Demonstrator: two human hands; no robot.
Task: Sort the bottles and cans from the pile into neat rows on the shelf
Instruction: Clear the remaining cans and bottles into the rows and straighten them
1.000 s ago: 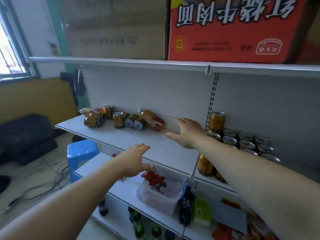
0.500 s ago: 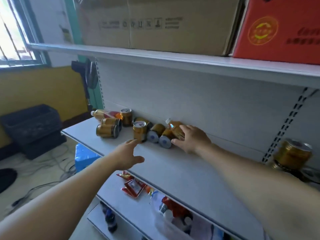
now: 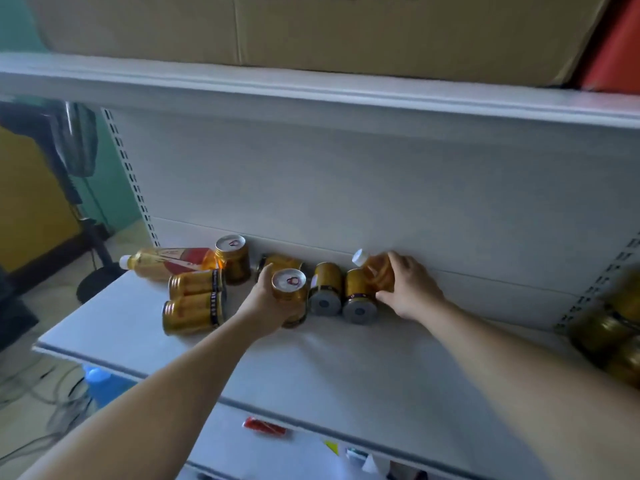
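Head view: left hand (image 3: 268, 303) now around upright can (image 3: 290, 295), right hand (image 3: 408, 289) gripping bottle (image 3: 375, 271).

Dim, soft daylight, brighter at left of frame. Faint shadows under forearms on shelf (image 3: 346, 358). Wide-angle bowing along upper edge. Motion blur smears cans (image 3: 613, 334) at right edge.

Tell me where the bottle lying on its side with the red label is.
In the head view, the red-labelled bottle lies at the far left of the pile on the shelf, cap pointing left, beside an upright can and behind two toppled cans.
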